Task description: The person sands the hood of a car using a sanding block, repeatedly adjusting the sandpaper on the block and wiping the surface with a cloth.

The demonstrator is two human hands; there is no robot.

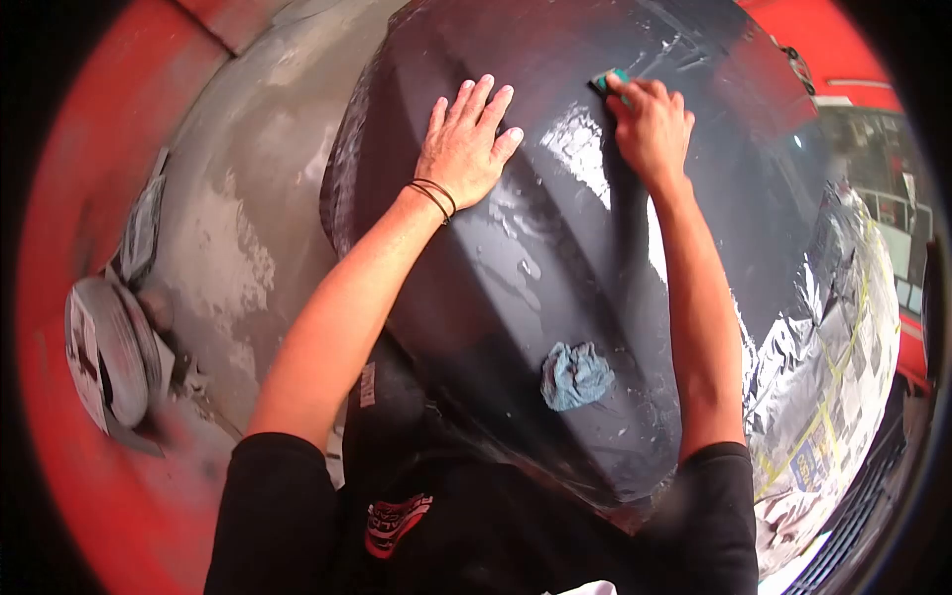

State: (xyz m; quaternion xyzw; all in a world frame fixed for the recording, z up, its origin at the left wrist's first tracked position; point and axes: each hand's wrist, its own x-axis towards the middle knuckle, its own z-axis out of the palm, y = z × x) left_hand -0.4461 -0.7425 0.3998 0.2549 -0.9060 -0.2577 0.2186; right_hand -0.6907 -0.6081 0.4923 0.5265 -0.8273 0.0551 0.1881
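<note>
A dark grey car bonnet (565, 258) curves out before me, wet and shiny in patches. My left hand (464, 149) lies flat on its left side with the fingers spread, holding nothing. Farther to the right, my right hand (654, 129) grips a small green and black sanding block (609, 81) against the panel. The fingers cover much of the block, so its underside is hidden. Nearer my body, a crumpled blue cloth (577, 376) rests on the bonnet, apart from both hands.
Crinkled masking sheet (843, 307) with yellow tape covers the right side. A wheel-shaped grey object (114, 347) stands at the left on the stained floor (223, 218). Red wall (59, 258) runs along the left edge. Dark slats (853, 531) show at the lower right.
</note>
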